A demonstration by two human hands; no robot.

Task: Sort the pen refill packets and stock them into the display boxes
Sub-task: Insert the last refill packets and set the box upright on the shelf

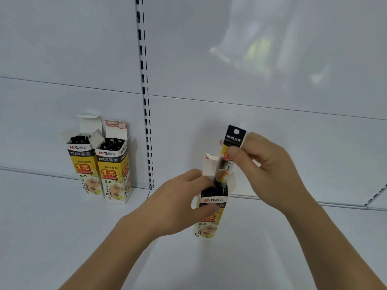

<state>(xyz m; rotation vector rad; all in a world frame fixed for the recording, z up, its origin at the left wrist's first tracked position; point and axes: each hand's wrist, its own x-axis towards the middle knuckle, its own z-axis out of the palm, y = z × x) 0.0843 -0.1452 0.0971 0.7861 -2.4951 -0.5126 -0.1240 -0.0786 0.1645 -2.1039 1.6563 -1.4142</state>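
A tall yellow, black and white display box (210, 225) stands upright on the white shelf at centre, its top flaps open and black refill packets showing inside. My left hand (178, 204) grips this box around its upper part. My right hand (266, 166) pinches one refill packet (234, 141) with a black header, held upright with its lower end inside the box's opening. Two matching display boxes stand side by side against the back panel at left, the left box (84, 162) and the right box (114, 170), both open and filled with black-topped packets.
The white shelf (62, 237) runs across the whole view, backed by white panels. A slotted upright rail (146, 114) divides the back wall just left of centre. Another slotted bracket (377, 195) shows at the far right.
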